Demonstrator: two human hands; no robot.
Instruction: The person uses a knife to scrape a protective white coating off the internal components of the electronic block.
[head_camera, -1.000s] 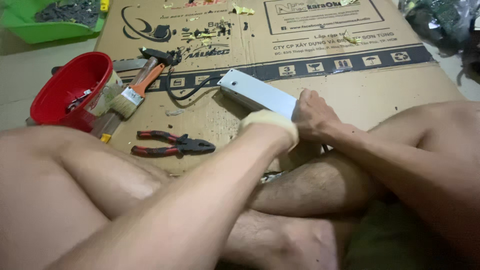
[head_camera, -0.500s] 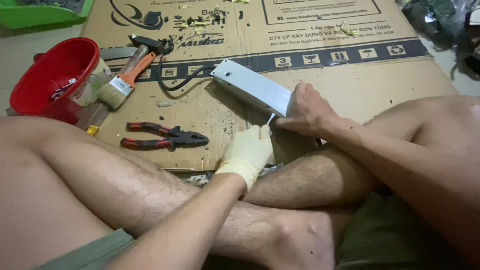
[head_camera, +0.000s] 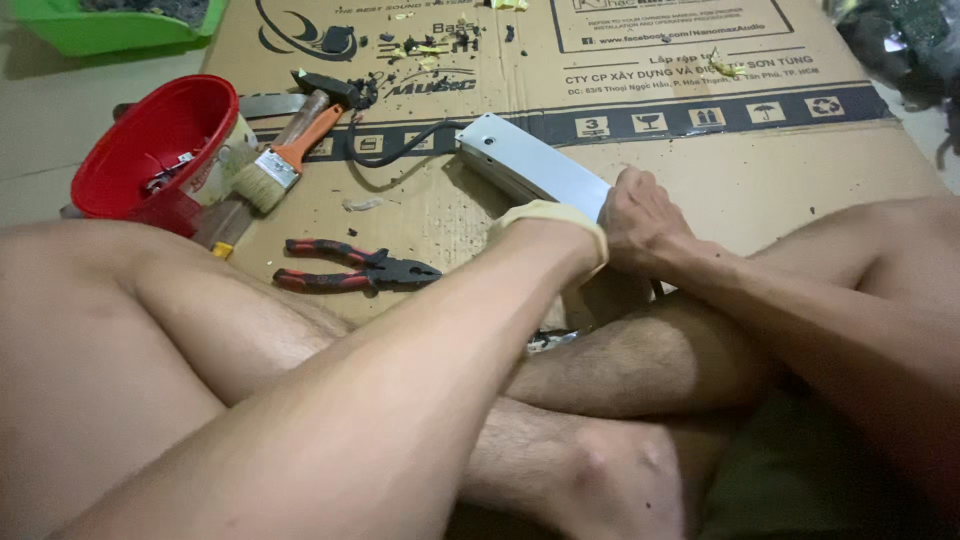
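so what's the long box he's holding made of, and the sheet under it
The long box looks like painted or coated sheet metal: pale grey, smooth, crisp folded edges. The sheet under it is brown corrugated cardboard, matte and printed, with scuffs and crumbs.

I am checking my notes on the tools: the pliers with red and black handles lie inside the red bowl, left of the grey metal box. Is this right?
Not quite. The head view shows the pliers lying on the cardboard, outside the red bowl. They are indeed left of the grey metal box.
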